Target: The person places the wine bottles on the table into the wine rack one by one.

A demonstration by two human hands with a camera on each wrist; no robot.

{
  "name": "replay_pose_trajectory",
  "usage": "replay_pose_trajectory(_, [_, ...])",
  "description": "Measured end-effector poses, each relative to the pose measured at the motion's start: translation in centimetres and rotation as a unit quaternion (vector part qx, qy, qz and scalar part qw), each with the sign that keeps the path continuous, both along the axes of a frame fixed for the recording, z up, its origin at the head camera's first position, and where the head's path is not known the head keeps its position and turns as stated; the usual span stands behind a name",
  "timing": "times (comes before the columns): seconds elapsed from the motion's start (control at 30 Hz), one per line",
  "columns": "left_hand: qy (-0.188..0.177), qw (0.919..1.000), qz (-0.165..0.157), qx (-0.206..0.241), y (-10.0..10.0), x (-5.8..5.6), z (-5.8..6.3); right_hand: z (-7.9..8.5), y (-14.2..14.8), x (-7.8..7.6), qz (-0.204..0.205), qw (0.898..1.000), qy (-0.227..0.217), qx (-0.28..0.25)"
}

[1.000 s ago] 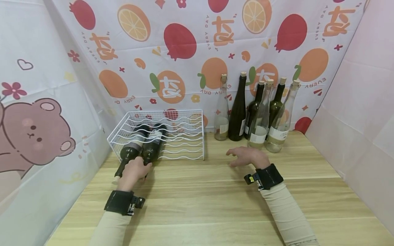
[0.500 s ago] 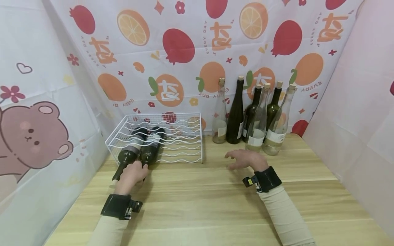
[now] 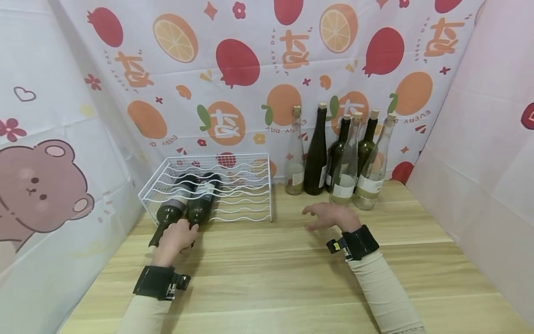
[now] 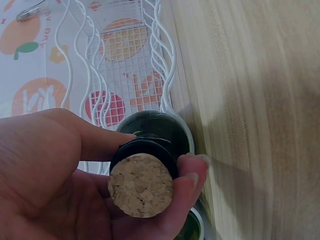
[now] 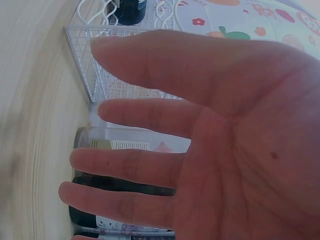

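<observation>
In the head view my left hand (image 3: 175, 237) is at the front of a white wire rack (image 3: 217, 155), gripping the neck of a dark green wine bottle (image 3: 201, 208) that lies in it. Up close in the left wrist view, thumb and fingers curl round that neck, just behind its cork (image 4: 140, 185). Beside it on the left lies a second dark wine bottle (image 3: 170, 211), its neck sticking out past the rack. My right hand (image 3: 333, 216) holds nothing and hovers over the table in front of the standing bottles. Its fingers (image 5: 127, 165) are spread in the right wrist view.
Several corked bottles stand at the back right: a tall dark bottle (image 3: 315, 167), a clear bottle (image 3: 295, 178) nearest the rack, a clear bottle (image 3: 369, 188) at the right, and others between. Fruit-printed cloth (image 3: 238, 62) hangs behind the wooden table (image 3: 258, 278).
The head view has shifted slightly, moving the scene a little left and down. My left hand keeps its grip on the bottle neck, and my right hand hovers in nearly the same place.
</observation>
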State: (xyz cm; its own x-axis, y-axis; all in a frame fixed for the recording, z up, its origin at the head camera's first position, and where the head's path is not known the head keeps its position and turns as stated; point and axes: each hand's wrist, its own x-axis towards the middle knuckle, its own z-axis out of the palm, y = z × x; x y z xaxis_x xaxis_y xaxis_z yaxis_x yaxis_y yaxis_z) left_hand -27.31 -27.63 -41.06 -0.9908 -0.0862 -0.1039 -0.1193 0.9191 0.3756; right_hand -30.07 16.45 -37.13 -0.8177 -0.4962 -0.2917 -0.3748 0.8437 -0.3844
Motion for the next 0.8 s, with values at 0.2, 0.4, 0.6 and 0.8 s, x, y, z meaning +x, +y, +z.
replay_pose_trajectory(0.2, [0.027,0.9996,0.004,-0.005,0.06,0.06,-0.18,-0.08,0.04,-0.08,-0.002,1.000,0.002,0.008])
replay_pose_trajectory(0.4, [0.043,0.9989,0.020,-0.004,0.25,0.48,-0.10,-0.22,-0.01,-0.21,0.009,1.000,0.000,0.009])
replay_pose_trajectory(0.6, [0.049,0.9983,0.030,-0.008,0.44,0.61,-0.06,-0.13,-0.18,-0.08,0.006,1.000,0.003,0.012])
replay_pose_trajectory(0.8, [0.048,0.9982,0.036,-0.006,0.48,0.64,0.01,0.08,-0.39,0.17,0.002,1.000,0.000,0.011])
